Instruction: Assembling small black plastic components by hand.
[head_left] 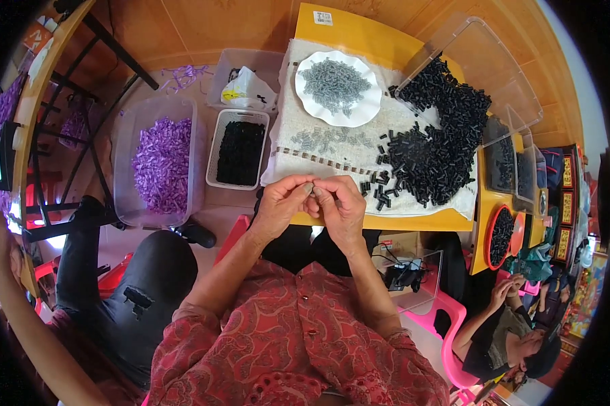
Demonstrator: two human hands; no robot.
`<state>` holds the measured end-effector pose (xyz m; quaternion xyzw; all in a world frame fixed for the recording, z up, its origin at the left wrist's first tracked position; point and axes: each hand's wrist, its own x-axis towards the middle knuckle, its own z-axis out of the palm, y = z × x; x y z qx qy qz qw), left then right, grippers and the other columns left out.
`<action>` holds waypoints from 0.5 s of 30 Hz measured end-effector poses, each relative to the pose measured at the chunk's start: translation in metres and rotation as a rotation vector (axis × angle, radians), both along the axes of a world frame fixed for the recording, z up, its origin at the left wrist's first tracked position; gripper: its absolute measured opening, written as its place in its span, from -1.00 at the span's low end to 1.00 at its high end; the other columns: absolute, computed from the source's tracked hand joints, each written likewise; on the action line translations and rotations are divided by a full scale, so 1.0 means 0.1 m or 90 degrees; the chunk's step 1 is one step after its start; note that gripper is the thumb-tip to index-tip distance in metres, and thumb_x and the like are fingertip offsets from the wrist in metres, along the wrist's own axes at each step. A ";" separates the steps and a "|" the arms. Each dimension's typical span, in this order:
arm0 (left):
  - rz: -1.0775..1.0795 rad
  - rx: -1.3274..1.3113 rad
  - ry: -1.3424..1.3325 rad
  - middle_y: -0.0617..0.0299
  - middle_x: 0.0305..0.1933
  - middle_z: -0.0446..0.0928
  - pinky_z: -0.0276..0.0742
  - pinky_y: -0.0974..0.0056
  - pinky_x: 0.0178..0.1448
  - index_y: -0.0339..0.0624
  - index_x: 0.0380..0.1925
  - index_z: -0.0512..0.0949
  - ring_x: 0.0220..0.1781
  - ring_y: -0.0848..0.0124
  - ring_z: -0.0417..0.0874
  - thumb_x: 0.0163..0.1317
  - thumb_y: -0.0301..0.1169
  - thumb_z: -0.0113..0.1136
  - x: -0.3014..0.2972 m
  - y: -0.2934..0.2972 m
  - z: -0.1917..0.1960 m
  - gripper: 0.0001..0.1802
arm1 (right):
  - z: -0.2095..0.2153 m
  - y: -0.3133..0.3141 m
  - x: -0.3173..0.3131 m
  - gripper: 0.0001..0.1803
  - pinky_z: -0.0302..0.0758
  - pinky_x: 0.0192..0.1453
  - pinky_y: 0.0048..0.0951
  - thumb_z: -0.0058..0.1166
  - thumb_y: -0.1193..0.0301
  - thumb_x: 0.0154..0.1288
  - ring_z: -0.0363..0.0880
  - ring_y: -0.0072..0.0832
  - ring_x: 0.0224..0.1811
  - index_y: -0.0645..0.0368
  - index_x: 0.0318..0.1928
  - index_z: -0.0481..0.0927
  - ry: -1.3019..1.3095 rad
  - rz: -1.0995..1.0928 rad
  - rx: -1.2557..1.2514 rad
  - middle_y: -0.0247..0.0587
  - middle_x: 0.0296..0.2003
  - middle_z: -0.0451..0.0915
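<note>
My left hand [283, 204] and my right hand [343, 211] meet at the table's near edge. Thumbs and forefingers of both are pinched together, and whatever lies between them is too small and covered to make out. Just beyond is a whitish cloth [288, 135]. On it, a white scalloped plate [349, 121] holds a heap of small clear-grey pieces [335, 81]. More loose clear-grey pieces [326, 140] lie on the cloth nearer me. A large pile of short black cylinders [430, 159] spreads to the right, its nearest pieces close to my right hand.
A clear plastic bin [501, 64] tips toward the black pile. Left of the table stand a white basket [267, 145] of black parts and a clear tub [124, 169] of purple pieces. Co-workers sit at left and right. A red round tray [489, 237] holds black pieces.
</note>
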<state>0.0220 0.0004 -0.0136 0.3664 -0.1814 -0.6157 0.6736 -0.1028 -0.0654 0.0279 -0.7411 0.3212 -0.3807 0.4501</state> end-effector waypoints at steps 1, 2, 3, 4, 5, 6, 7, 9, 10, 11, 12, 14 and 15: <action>0.003 -0.005 0.011 0.22 -0.33 0.56 0.60 0.40 -0.25 -0.37 -0.02 0.49 -0.39 0.52 0.59 0.38 -0.51 -0.01 0.00 0.00 0.00 -0.76 | 0.00 0.01 0.00 -0.90 0.47 -0.43 -0.58 0.06 0.64 0.29 0.55 -0.57 -0.47 0.30 -0.21 0.58 0.007 -0.011 -0.034 -0.21 -0.36 0.48; 0.003 -0.005 0.011 0.22 -0.33 0.56 0.60 0.40 -0.25 -0.37 -0.02 0.49 -0.39 0.52 0.59 0.38 -0.51 -0.01 -0.01 0.00 -0.01 -0.76 | 0.00 0.01 0.01 -0.90 0.47 -0.44 -0.58 0.06 0.63 0.29 0.55 -0.57 -0.48 0.29 -0.20 0.59 0.013 -0.021 -0.068 -0.20 -0.36 0.49; 0.013 -0.004 0.007 0.22 -0.33 0.56 0.60 0.41 -0.25 -0.37 -0.03 0.50 -0.39 0.52 0.59 0.38 -0.51 -0.01 -0.01 0.00 -0.03 -0.77 | 0.01 0.02 0.02 -0.90 0.47 -0.44 -0.58 0.06 0.63 0.29 0.55 -0.57 -0.48 0.29 -0.20 0.59 0.013 -0.021 -0.067 -0.20 -0.36 0.49; 0.023 -0.002 0.004 0.22 -0.33 0.56 0.60 0.41 -0.25 -0.37 -0.05 0.50 -0.39 0.52 0.59 0.38 -0.51 -0.01 -0.02 0.01 -0.03 -0.78 | 0.03 0.03 0.03 -0.90 0.47 -0.46 -0.58 0.07 0.62 0.29 0.55 -0.58 -0.48 0.28 -0.20 0.59 0.007 -0.028 -0.051 -0.21 -0.36 0.50; 0.023 -0.002 0.004 0.22 -0.33 0.56 0.60 0.41 -0.25 -0.37 -0.05 0.50 -0.39 0.52 0.59 0.38 -0.51 -0.01 -0.01 0.01 -0.03 -0.78 | 0.05 0.04 0.04 -0.90 0.47 -0.48 -0.59 0.07 0.62 0.29 0.55 -0.59 -0.49 0.27 -0.20 0.59 0.001 -0.034 -0.034 -0.21 -0.37 0.51; 0.021 0.000 -0.003 0.23 -0.33 0.56 0.59 0.41 -0.24 -0.37 -0.06 0.50 -0.39 0.52 0.59 0.38 -0.51 -0.01 -0.01 0.01 -0.03 -0.79 | 0.06 0.05 0.04 -0.90 0.47 -0.48 -0.59 0.07 0.62 0.29 0.55 -0.59 -0.49 0.27 -0.20 0.59 0.000 -0.033 -0.033 -0.21 -0.37 0.51; 0.018 0.002 -0.009 0.23 -0.33 0.56 0.59 0.41 -0.24 -0.36 -0.07 0.50 -0.39 0.52 0.59 0.38 -0.51 -0.01 0.00 0.01 -0.02 -0.80 | 0.07 0.05 0.05 -0.91 0.46 -0.49 -0.60 0.07 0.60 0.30 0.55 -0.61 -0.50 0.28 -0.20 0.59 0.003 -0.035 -0.029 -0.21 -0.39 0.51; 0.018 0.000 -0.007 0.23 -0.34 0.56 0.59 0.42 -0.24 -0.35 -0.07 0.51 -0.39 0.52 0.59 0.38 -0.51 -0.01 -0.01 0.01 -0.01 -0.80 | 0.04 0.04 0.03 -0.91 0.45 -0.50 -0.62 0.07 0.59 0.30 0.54 -0.63 -0.51 0.28 -0.20 0.58 0.007 -0.038 -0.025 -0.22 -0.42 0.52; 0.018 -0.003 -0.005 0.24 -0.34 0.56 0.59 0.42 -0.24 -0.35 -0.06 0.51 -0.38 0.52 0.59 0.38 -0.51 -0.01 -0.02 0.00 0.00 -0.79 | -0.01 0.03 0.00 -0.92 0.45 -0.50 -0.62 0.06 0.59 0.31 0.53 -0.64 -0.51 0.29 -0.20 0.57 -0.002 -0.038 0.031 -0.23 -0.44 0.53; 0.020 -0.002 -0.005 0.24 -0.34 0.56 0.59 0.42 -0.24 -0.35 -0.06 0.51 -0.38 0.52 0.59 0.38 -0.51 -0.01 -0.01 0.01 -0.01 -0.79 | -0.02 0.04 0.00 -0.92 0.44 -0.50 -0.62 0.05 0.58 0.32 0.52 -0.66 -0.51 0.30 -0.19 0.56 -0.012 -0.036 0.088 -0.25 -0.47 0.53; 0.014 0.001 -0.016 0.20 -0.30 0.56 0.59 0.38 -0.23 -0.36 -0.04 0.51 -0.36 0.49 0.59 0.37 -0.53 0.00 -0.01 0.02 -0.01 -0.78 | -0.01 0.04 0.00 -0.92 0.44 -0.50 -0.62 0.05 0.58 0.32 0.52 -0.66 -0.51 0.30 -0.19 0.56 -0.012 -0.034 0.088 -0.25 -0.47 0.53; 0.007 0.004 -0.027 0.16 -0.26 0.57 0.58 0.35 -0.21 -0.36 -0.02 0.50 -0.34 0.46 0.58 0.36 -0.55 0.00 -0.01 0.02 -0.01 -0.76 | 0.03 0.06 0.00 -0.92 0.45 -0.48 -0.63 0.04 0.58 0.33 0.51 -0.68 -0.51 0.31 -0.19 0.54 -0.064 -0.022 0.178 -0.27 -0.50 0.53; 0.010 0.006 -0.030 0.18 -0.28 0.57 0.58 0.37 -0.23 -0.35 -0.03 0.51 -0.35 0.48 0.58 0.35 -0.55 0.01 -0.02 0.02 0.00 -0.77 | 0.00 0.05 -0.01 -0.92 0.45 -0.48 -0.63 0.04 0.58 0.33 0.51 -0.68 -0.51 0.31 -0.19 0.54 -0.064 -0.023 0.178 -0.27 -0.50 0.53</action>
